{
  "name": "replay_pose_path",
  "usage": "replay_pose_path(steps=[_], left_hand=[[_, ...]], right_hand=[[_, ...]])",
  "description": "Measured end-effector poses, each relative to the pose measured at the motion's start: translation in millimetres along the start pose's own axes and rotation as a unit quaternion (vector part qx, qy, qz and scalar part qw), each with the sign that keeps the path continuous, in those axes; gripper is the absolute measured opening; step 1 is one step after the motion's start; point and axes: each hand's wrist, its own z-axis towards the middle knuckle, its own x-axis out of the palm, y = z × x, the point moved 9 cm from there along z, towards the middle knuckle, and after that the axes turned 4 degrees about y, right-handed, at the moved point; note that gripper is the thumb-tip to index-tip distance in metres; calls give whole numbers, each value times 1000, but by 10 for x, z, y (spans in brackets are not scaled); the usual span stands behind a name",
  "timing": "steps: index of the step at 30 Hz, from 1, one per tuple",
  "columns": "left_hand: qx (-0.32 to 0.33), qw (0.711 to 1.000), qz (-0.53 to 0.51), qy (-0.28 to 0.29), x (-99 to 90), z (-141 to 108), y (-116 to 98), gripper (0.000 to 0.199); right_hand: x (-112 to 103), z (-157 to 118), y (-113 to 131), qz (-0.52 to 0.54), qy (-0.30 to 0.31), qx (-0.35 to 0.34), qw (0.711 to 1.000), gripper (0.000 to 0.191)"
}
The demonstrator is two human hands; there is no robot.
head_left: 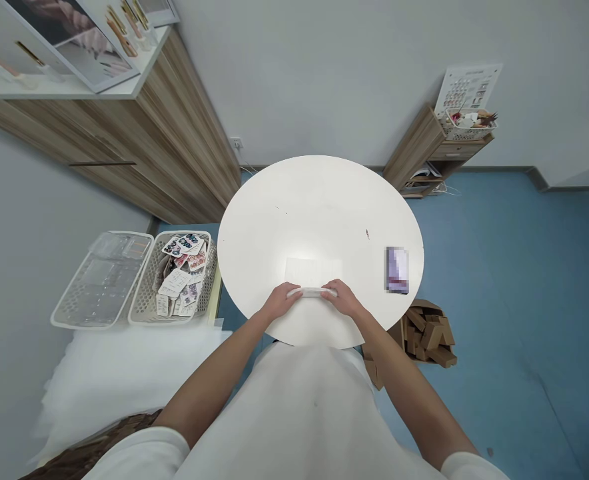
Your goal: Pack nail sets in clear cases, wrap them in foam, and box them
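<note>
A thin white sheet [313, 271] lies near the front of the round white table [319, 193]. Its near edge forms a narrow white roll [311, 292] that runs from side to side. My left hand [282, 300] grips the left end of this roll, and my right hand [342, 297] grips the right end. The fingers of both hands are closed around it. What may be inside the roll is hidden.
A blurred purple item [397, 270] rests at the table's right. Left of the table are a basket of printed cards [207, 283], a basket with clear packs [69, 310] and white sheeting [139, 373]. A carton [404, 333] of brown boxes stands on the floor at right.
</note>
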Motion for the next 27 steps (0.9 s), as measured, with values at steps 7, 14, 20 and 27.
replay_pose_path(steps=[7,14,20,27], left_hand=[[-95,992,-44,-71,-174,101,413,30],[-142,986,13,-89,-159,145,516,28],[-133,971,138,-144,-221,87,312,30],[131,939,319,0,408,47,-416,48]], right_hand=[[-55,147,-134,56,-2,35,998,30],[-48,234,-302,41,-47,62,996,26],[-59,259,-394,22,-96,81,992,23],[-96,202,-395,15,-136,81,987,32]])
